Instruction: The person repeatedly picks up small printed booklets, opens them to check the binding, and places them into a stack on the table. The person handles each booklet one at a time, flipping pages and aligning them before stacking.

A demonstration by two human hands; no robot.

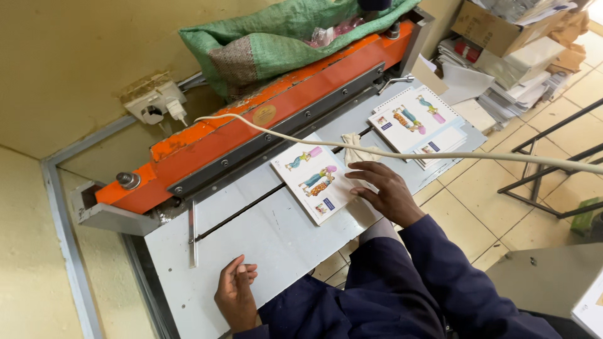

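A print or bindery workshop is showing here; an orange punching machine (264, 119) is sitting on a metal worktop (264, 232); paper stacks (521, 81) and a carton (496, 25) are piling up on the tiled floor (483, 194).

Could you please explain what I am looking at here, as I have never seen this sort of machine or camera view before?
This single view comes from a camera worn on the person's head, looking down. The long orange machine stands at the back of a grey metal table, with a green sack on top of it. The right hand rests flat on an illustrated booklet; more booklets lie farther along. The left hand rests on the table edge, holding nothing. A pale cable crosses the scene.
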